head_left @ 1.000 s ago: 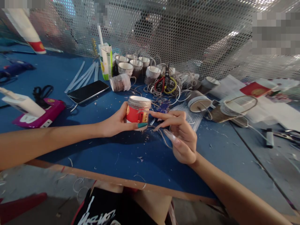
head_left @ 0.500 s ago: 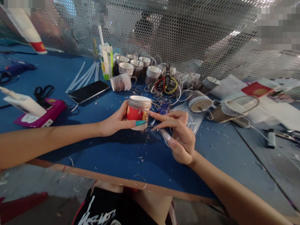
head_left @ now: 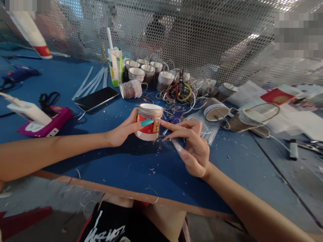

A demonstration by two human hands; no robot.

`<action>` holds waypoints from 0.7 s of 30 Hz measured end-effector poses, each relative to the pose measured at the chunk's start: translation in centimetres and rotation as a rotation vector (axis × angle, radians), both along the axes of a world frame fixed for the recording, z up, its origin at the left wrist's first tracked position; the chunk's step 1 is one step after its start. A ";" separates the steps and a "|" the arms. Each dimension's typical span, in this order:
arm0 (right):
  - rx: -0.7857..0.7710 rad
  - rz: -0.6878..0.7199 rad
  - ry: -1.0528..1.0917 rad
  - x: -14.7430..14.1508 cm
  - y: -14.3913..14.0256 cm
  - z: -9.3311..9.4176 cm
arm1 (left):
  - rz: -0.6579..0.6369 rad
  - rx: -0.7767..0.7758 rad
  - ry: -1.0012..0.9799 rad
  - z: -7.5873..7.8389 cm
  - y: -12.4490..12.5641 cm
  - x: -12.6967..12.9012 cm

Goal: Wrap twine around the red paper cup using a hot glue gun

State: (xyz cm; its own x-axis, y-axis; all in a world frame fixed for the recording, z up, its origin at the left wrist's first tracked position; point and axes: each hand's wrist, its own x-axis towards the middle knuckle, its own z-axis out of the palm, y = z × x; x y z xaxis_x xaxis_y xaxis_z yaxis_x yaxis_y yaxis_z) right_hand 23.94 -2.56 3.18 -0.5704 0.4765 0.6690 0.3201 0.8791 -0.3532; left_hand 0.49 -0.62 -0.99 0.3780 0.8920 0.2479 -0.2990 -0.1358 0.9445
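A paper cup [head_left: 147, 135] with a red printed band is upright in front of me, cord wound around its upper part below the white rim. My left hand [head_left: 123, 131] grips it from the left, the teal-nailed thumb lying across the red band. At the cup's right side is my right hand [head_left: 193, 143], its index fingertip against or very close to the cord and its fingers stretched apart. A thin strand of cord shows near the right fingertips; whether they pinch it is unclear.
Several cord-wrapped cups [head_left: 136, 73] stand at the back by a perforated metal screen [head_left: 202, 40]. Red-and-yellow-handled pliers [head_left: 181, 89] lie on tangled cord. Left are a phone [head_left: 97, 98], glue sticks [head_left: 88, 84], a drink carton [head_left: 116, 67] and a purple power strip [head_left: 60, 117].
My left thumb has moved up the cup, from its lower white part onto the red band. My right hand has hardly moved.
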 end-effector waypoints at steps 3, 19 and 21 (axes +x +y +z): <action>-0.007 0.004 0.012 0.0 0.1 -0.1 | 0.013 -0.002 0.003 0.2 0.0 0.1; -0.116 0.083 0.098 0.2 0.4 -0.9 | 0.006 0.056 0.024 0.8 -0.1 0.2; -0.114 0.091 0.094 0.2 0.4 -0.8 | 0.011 0.061 0.013 0.6 0.0 0.2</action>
State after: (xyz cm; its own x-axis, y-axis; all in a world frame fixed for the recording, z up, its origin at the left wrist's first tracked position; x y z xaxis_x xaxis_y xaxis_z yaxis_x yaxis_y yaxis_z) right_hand 24.16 -2.20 2.36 -0.5520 0.5018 0.6659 0.2023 0.8554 -0.4769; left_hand 0.71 -0.66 -0.34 0.3723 0.8794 0.2969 -0.2846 -0.1963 0.9383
